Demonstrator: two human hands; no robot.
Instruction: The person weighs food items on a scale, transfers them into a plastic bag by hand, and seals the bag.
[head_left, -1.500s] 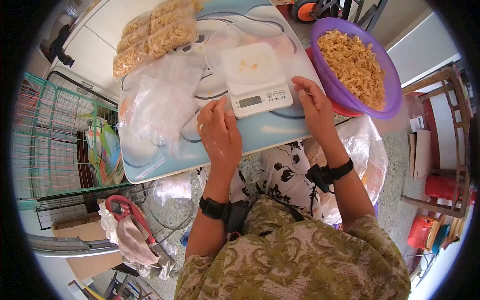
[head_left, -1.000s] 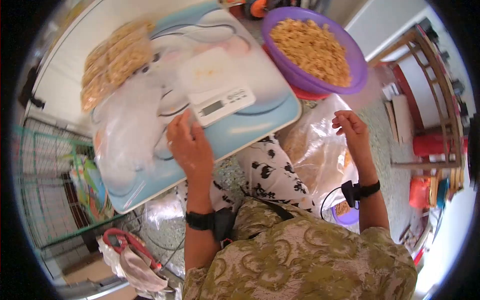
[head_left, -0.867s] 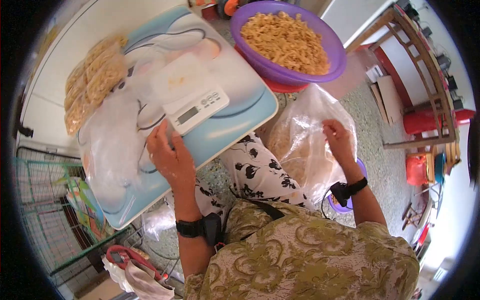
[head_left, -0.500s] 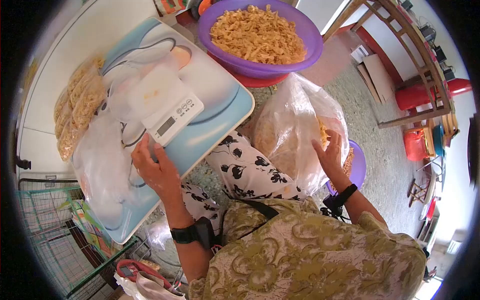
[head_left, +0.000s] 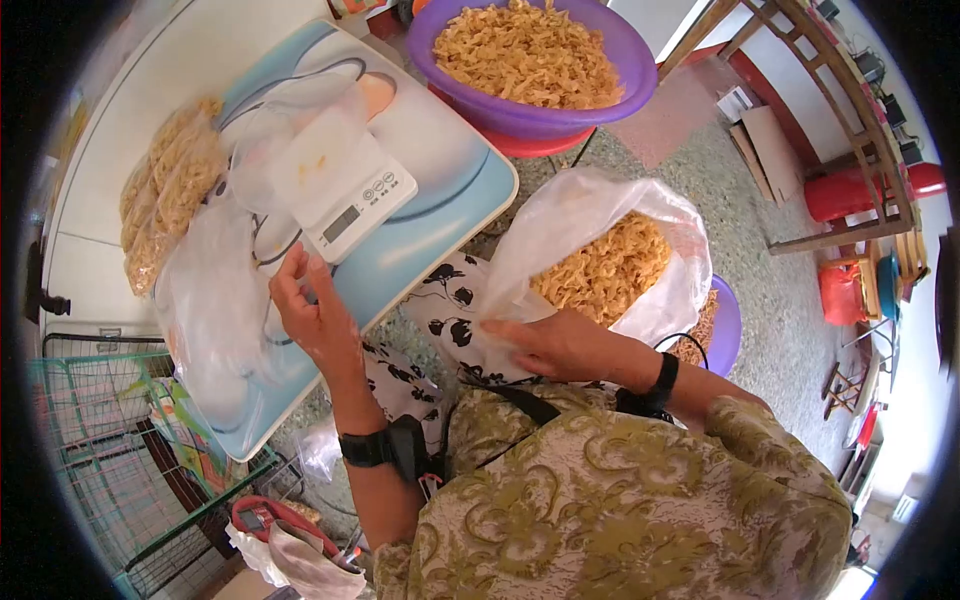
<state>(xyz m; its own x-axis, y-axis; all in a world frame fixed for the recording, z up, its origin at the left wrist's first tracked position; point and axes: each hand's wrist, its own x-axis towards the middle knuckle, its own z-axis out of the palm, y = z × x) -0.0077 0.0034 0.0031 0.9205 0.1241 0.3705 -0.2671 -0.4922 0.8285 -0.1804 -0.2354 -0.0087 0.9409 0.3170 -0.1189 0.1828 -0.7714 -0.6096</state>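
Bag-opening, seemingly: right hand (head_left: 560, 345) pinches the rim of the snack bag (head_left: 600, 275) beside the knee, grip closed on plastic. Left hand (head_left: 315, 315) lies by the scale (head_left: 350, 200) on the table (head_left: 450, 200) — whether its grip is closed, I cannot tell. Next move calls for a wide, steady mouth.

Bright daylight, fisheye warp, dark corners

A home snack-packing corner: kitchen scale (head_left: 345, 190), filled bags (head_left: 165, 195), purple basin (head_left: 530, 65), folding table (head_left: 440, 200).

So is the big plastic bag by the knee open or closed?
Open. The mouth of the plastic bag gapes wide, the golden fried strips inside show, and the right hand grips its near edge.
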